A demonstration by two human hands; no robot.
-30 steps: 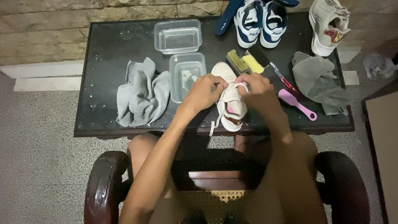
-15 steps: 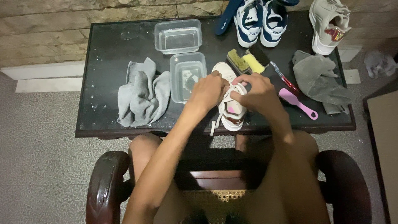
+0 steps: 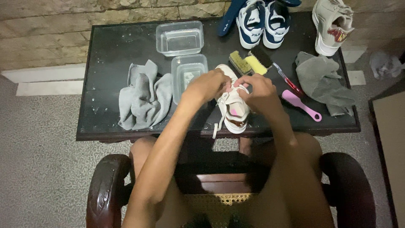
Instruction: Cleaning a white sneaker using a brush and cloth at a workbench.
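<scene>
Dark bench [image 3: 109,63] by stone wall | left hand [image 3: 207,85] and right hand [image 3: 258,90] both pinched on white shoe [image 3: 233,110] laces, shoe under hands at near edge | grey cloth [image 3: 143,101] left of hands | brushes [image 3: 253,62] beyond right hand

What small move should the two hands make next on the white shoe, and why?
Probably draw the white lace further out of the eyelets: the left hand and the right hand both pinch at the laces of the small white low-top shoe, and one lace end already hangs loose over the black table edge.
</scene>
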